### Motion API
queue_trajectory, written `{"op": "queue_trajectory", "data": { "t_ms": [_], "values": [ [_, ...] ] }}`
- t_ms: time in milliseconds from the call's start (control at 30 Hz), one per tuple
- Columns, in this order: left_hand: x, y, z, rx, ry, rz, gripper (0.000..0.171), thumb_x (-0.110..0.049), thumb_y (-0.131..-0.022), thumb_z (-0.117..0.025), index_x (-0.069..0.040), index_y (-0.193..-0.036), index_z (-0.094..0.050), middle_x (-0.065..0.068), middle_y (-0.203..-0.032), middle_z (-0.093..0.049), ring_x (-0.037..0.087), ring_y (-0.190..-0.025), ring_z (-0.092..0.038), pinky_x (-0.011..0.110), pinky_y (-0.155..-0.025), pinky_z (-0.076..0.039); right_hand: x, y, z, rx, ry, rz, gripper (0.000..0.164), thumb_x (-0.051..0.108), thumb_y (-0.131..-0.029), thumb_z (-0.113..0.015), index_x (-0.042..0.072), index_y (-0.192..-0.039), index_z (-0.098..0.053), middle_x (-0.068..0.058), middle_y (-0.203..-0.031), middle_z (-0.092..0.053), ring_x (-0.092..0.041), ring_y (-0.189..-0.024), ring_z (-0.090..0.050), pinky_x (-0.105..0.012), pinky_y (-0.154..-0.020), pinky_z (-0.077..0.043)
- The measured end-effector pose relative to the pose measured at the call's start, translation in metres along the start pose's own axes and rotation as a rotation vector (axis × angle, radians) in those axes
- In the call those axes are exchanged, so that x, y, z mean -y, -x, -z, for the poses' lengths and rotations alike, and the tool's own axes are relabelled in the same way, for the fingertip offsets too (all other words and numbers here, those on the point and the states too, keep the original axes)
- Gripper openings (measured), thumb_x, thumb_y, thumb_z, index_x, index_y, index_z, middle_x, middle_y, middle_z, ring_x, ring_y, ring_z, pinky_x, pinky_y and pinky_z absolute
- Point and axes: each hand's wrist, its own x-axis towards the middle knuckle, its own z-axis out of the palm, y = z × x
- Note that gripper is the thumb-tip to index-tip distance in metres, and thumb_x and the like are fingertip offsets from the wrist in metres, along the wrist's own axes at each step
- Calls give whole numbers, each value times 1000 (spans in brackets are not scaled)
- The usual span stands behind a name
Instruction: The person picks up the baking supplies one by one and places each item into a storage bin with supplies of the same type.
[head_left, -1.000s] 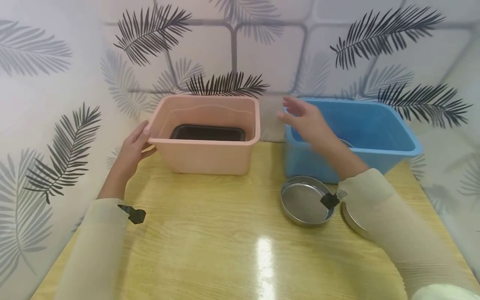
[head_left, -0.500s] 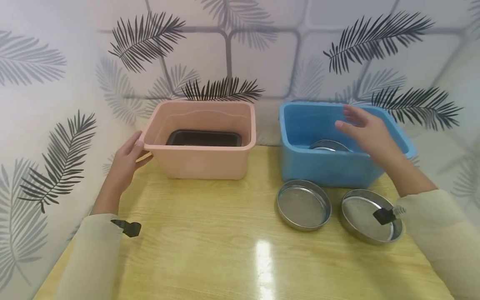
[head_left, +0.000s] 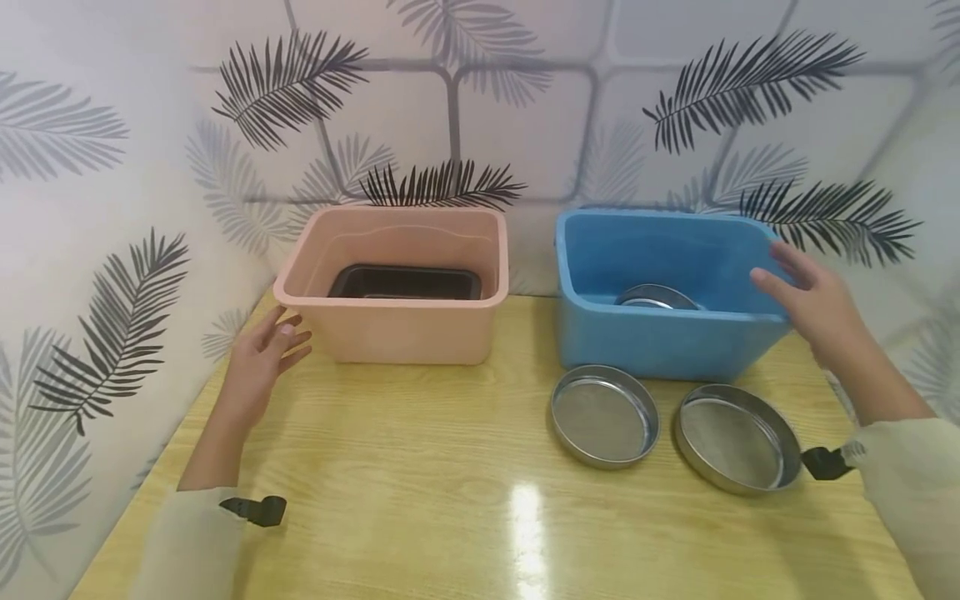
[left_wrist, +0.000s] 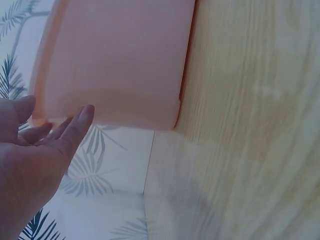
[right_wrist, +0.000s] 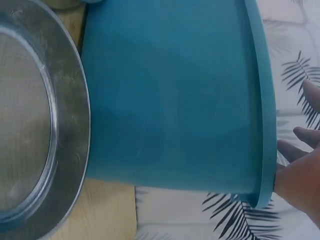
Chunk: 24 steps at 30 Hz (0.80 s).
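At the left stands a pink plastic tub (head_left: 397, 329) with a black tray (head_left: 408, 282) inside. My left hand (head_left: 258, 358) is at its front left corner, fingers relaxed and just below the rim, holding nothing. A blue plastic tub (head_left: 667, 337) stands at the right, and a round metal sieve (head_left: 652, 292) shows partly over its front wall. My right hand (head_left: 821, 312) is at this tub's right end, thumb and fingers spread around the rim corner without gripping. Two more round metal sieves, a left one (head_left: 603, 417) and a right one (head_left: 738, 440), lie before the blue tub.
Both tubs stand at the back of a wooden table (head_left: 390, 475), close to a wall covering (head_left: 525, 125) with a leaf pattern. A gap separates the tubs. The right sieve lies close to my right wrist.
My right hand has swept right, across the blue tub to its right end. My left hand has come off the pink tub's rim and dropped slightly. The head view has shifted a little.
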Motion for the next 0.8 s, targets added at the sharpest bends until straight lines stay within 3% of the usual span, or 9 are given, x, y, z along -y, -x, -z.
{"op": "queue_trajectory", "data": {
  "t_ms": [133,267,333,400,467,567,733,800],
  "values": [
    [2,14,-21,18,-77,52,68,-36,-107,-49,-9,-162,-21,26,-158,-35,11,-124,-60,22,-98,-53,-14,-1,10,-28,41,-15,73,54,-101,-51,31,-162,-20,-9,-170,-10,-45,-153,-10,-75,-114,-19],
    [5,21,-51,79,-93,82,65,-34,-107,-50,-5,-160,-26,23,-156,-39,27,-132,-55,26,-100,-54,-29,1,21,-34,32,-54,71,54,-102,-48,33,-162,-18,-13,-170,-3,-52,-151,-6,-79,-112,-15],
    [7,23,-68,115,-86,101,64,-33,-106,-53,-4,-158,-29,22,-156,-40,35,-136,-50,28,-101,-54,-38,3,25,-40,-3,-57,67,51,-103,-46,32,-162,-20,-12,-169,-5,-47,-153,-7,-73,-117,-13],
    [9,23,-84,157,-77,114,63,-30,-105,-55,-4,-157,-31,21,-157,-40,41,-137,-48,30,-103,-53,-46,5,28,-39,-40,-47,64,49,-105,-44,30,-162,-21,-5,-170,-9,-34,-156,-13,-56,-124,-20],
    [10,22,-101,199,-70,120,62,-29,-104,-57,-4,-157,-33,21,-157,-40,43,-136,-49,33,-105,-52,-54,7,29,-26,-131,-33,63,45,-107,-43,25,-162,-21,1,-170,-13,-19,-156,-17,-34,-124,-27],
    [10,18,-126,262,-74,114,61,-27,-104,-58,-4,-156,-35,20,-157,-40,46,-132,-52,37,-107,-51,-65,8,28,0,-338,-22,64,38,-108,-44,16,-162,-18,4,-169,-15,-5,-149,-30,-12,-110,-37],
    [11,9,-166,359,-85,100,56,-21,-105,-56,-3,-155,-37,20,-156,-43,46,-127,-56,44,-107,-51,-75,8,24,28,-675,-6,68,24,-107,-49,5,-161,-14,-5,-170,-12,9,-119,-56,-7,-93,-48],
    [12,6,-181,395,-90,105,56,-21,-105,-56,-4,-154,-38,19,-155,-44,44,-127,-58,44,-108,-51,-77,8,23,40,-744,5,68,20,-107,-50,2,-161,-12,-3,-167,-23,9,-108,-62,-8,-88,-52]
  ]
}}
